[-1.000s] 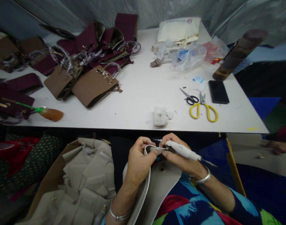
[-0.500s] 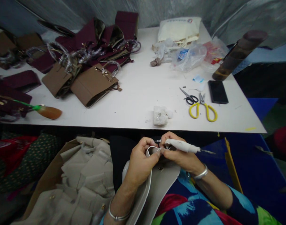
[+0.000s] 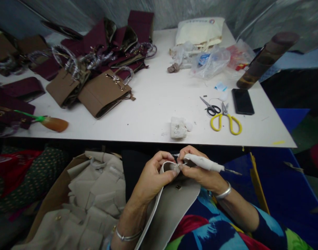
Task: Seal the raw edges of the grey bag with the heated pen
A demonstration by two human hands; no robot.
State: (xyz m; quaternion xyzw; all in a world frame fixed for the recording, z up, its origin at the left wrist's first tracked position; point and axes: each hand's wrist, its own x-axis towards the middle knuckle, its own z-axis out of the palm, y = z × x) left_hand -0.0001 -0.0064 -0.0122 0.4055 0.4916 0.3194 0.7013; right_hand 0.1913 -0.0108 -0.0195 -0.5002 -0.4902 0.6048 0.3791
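Observation:
A beige handbag piece [image 3: 172,205] with a pale edge and a small metal fitting rests on my lap. My left hand [image 3: 156,175] pinches its upper edge between thumb and fingers. Close against it, my right hand [image 3: 197,168] is closed around an awl-like tool [image 3: 204,163] with a white-wrapped handle. A thin metal spike sticks out of the tool's right end, and a thin metal tip shows near my left fingertips. My right thumb and finger also touch the bag's edge; what lies between them is too small to make out.
Below left stands a carton [image 3: 48,198] full of beige bag pieces [image 3: 96,194]. On the table [image 3: 153,104] lie brown and maroon handbags [image 3: 104,93], yellow-handled scissors [image 3: 226,119], black scissors [image 3: 212,108], a phone [image 3: 242,101], a bottle [image 3: 265,62] and a small white block [image 3: 178,127].
My left hand has shifted slightly left and its thumb sits lower along the bag's edge. The tool in my right hand has moved very slightly right.

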